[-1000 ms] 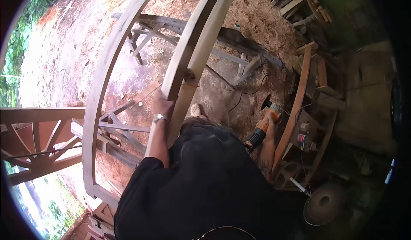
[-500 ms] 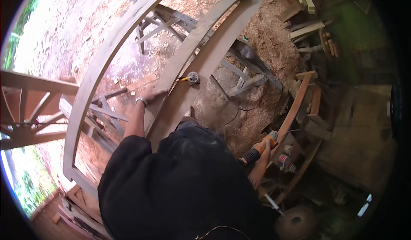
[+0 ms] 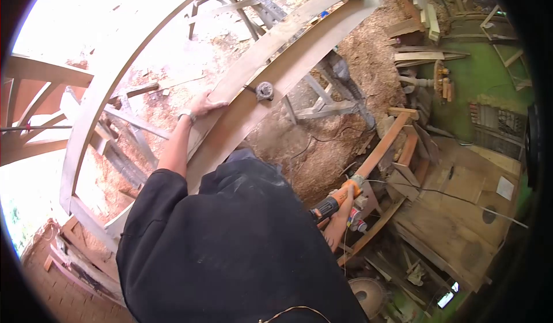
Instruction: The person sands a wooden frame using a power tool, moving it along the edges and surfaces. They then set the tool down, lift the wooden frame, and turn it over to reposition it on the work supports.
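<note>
A long curved wooden frame piece (image 3: 245, 69) slants across the upper middle, with a wide plank face along its near side. My left hand (image 3: 205, 103) lies on its near end, fingers stretched over the upper edge. A small round grey object (image 3: 265, 91) sits on the plank just beyond that hand; I cannot make out what it is. Low on the right, my right hand (image 3: 347, 196) is wrapped round an angle grinder (image 3: 331, 203) with an orange and black body and a grey head. The grinder is apart from the frame piece.
Another large wooden arch (image 3: 124, 63) curves on the left. Wooden trestles (image 3: 328, 107) stand on ground covered in shavings (image 3: 322, 161). To the right are a long board (image 3: 383, 144), stacked offcuts (image 3: 426, 17), a plywood sheet (image 3: 455, 190) and a cord (image 3: 455, 195).
The view has swung, showing more of the right side. My right hand and the grinder appear slightly lower and further left. My left hand stays on the frame piece.
</note>
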`<state>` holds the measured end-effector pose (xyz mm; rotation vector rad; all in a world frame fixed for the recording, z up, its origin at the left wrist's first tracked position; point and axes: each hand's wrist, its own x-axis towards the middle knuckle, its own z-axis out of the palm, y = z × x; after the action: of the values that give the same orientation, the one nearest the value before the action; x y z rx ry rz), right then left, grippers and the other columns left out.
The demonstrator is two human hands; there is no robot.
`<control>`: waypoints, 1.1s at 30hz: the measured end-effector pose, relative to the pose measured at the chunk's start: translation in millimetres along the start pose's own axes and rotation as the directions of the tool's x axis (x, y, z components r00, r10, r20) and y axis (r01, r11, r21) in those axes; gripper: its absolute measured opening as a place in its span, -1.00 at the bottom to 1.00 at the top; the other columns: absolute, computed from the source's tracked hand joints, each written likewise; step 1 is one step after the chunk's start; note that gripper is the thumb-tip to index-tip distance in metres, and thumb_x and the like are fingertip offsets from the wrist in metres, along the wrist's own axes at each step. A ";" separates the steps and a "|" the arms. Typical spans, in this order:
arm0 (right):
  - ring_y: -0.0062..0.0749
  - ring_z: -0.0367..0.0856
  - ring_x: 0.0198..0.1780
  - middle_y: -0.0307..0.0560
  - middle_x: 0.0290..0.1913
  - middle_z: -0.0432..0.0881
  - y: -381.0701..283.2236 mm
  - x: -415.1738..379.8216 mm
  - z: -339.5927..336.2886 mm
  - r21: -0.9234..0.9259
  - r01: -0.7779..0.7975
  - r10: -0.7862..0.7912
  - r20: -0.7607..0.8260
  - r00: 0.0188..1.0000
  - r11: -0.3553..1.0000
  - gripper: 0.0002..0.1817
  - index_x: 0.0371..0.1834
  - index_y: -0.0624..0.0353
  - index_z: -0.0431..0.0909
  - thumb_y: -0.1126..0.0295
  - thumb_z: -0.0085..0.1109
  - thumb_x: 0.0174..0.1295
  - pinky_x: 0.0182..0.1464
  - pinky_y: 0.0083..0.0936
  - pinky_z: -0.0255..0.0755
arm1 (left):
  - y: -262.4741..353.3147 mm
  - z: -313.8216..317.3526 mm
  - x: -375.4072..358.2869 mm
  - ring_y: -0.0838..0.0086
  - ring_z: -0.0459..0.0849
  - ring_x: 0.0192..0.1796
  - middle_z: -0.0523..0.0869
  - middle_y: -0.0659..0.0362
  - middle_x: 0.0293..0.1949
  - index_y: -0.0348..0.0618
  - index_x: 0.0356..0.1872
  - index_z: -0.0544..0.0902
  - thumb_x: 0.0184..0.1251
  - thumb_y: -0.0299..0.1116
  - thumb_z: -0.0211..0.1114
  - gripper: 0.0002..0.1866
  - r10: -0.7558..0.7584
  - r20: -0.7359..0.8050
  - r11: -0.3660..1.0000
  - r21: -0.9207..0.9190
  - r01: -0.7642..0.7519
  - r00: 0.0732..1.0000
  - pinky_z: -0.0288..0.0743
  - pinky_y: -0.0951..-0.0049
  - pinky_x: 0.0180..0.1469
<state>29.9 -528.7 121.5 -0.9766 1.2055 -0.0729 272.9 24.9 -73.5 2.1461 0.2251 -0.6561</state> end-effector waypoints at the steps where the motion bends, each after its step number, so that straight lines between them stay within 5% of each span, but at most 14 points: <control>1: -0.28 0.66 -0.50 -0.10 -0.44 0.62 1.3 6.2 -2.5 -0.036 0.018 -0.019 -0.021 1.000 0.999 -0.48 -0.15 0.06 0.47 -0.21 0.24 0.48 -0.44 -0.30 0.64 | 2.4 -0.8 -3.7 0.23 0.76 -0.18 0.80 -0.08 -0.25 -0.57 0.33 0.56 -0.06 0.45 0.62 0.21 0.000 -0.019 1.000 0.011 0.000 1.000 0.62 0.23 -0.07; 6: -0.25 0.65 -0.49 -0.09 -0.45 0.61 -2.9 15.2 0.4 -0.027 -0.038 0.038 -0.001 0.999 0.999 -0.47 -0.12 0.07 0.47 -0.22 0.26 0.46 -0.42 -0.32 0.62 | 2.7 4.6 -3.8 0.13 0.75 0.11 0.76 -0.27 0.14 -0.47 0.44 0.51 0.00 0.33 0.65 0.17 0.042 -0.019 0.997 -0.058 -0.043 0.999 0.58 0.17 0.26; 10: -0.24 0.65 -0.46 -0.09 -0.42 0.60 -9.0 11.0 8.5 -0.057 -0.026 0.027 0.023 0.999 0.998 -0.44 -0.10 0.08 0.46 -0.24 0.27 0.44 -0.40 -0.31 0.62 | 41.4 -19.6 -27.8 -0.01 0.72 0.26 0.75 -0.32 0.16 -0.53 0.34 0.56 0.04 0.43 0.56 0.15 0.097 0.053 0.995 -0.011 -0.097 0.994 0.54 0.16 0.34; 17: -0.35 0.63 -0.29 -0.15 -0.27 0.58 -19.8 3.7 24.0 -0.150 -0.051 0.046 -0.035 0.998 0.987 -0.48 -0.04 0.01 0.50 -0.26 0.21 0.46 -0.21 -0.40 0.59 | 61.5 -18.4 -44.2 -0.10 0.66 0.32 0.68 -0.36 0.24 -0.53 0.40 0.50 -0.02 0.48 0.56 0.24 0.061 -0.121 0.998 0.027 -0.058 0.991 0.52 0.13 0.40; 27: -0.24 0.66 -0.43 -0.10 -0.38 0.61 -26.5 2.2 52.3 -0.174 -0.007 0.016 0.053 0.998 0.985 -0.43 -0.05 0.09 0.47 -0.24 0.27 0.44 -0.37 -0.30 0.62 | 41.7 -6.9 -31.3 -0.11 0.66 0.32 0.68 -0.35 0.25 -0.48 0.39 0.53 -0.05 0.43 0.62 0.20 0.084 -0.155 0.996 0.000 -0.085 0.984 0.53 0.08 0.39; 30: -0.25 0.66 -0.44 -0.10 -0.39 0.61 -25.3 1.9 56.5 -0.185 0.006 0.006 0.063 0.998 0.983 -0.44 -0.07 0.08 0.47 -0.24 0.26 0.45 -0.38 -0.31 0.62 | 52.5 -17.1 -33.8 -0.09 0.68 0.28 0.69 -0.34 0.24 -0.45 0.38 0.56 -0.04 0.41 0.63 0.16 -0.070 0.011 0.997 -0.036 0.070 0.997 0.55 0.07 0.35; 33: -0.27 0.66 -0.45 -0.11 -0.39 0.61 -26.4 10.4 47.8 -0.134 -0.048 0.059 0.077 0.995 0.990 -0.44 -0.09 0.08 0.48 -0.25 0.25 0.45 -0.38 -0.31 0.62 | 44.8 -8.1 -29.6 -0.08 0.69 0.27 0.70 -0.32 0.23 -0.43 0.38 0.57 -0.04 0.42 0.62 0.16 0.038 -0.079 0.999 -0.020 -0.040 0.996 0.56 0.07 0.33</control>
<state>84.0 -521.9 132.3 -1.0518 1.1725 0.0894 267.9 5.7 -22.9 2.1522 0.2314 -0.5453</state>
